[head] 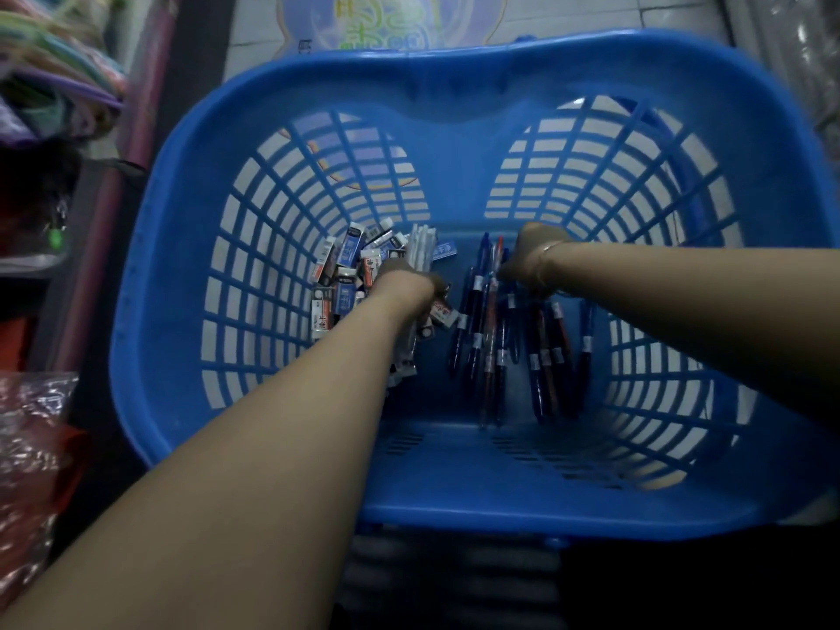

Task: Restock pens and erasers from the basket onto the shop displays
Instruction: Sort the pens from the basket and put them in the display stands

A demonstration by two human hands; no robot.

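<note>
Both hands deep in blue slatted plastic basket (454,97). Left hand (404,279) fingers wrapped round bundle of white stick pens (420,252), bundle ends poking out beyond and behind fingers. Pile of small boxed erasers with blue and white sleeves (345,270) just left of those fingers, on basket bottom. Right hand (532,259) reaches down, fingers hidden behind wrist: cannot tell whether clenched or released. Loose dark blue and red pens (500,338) lie beside and below right fingers, tips touching hand.
</note>
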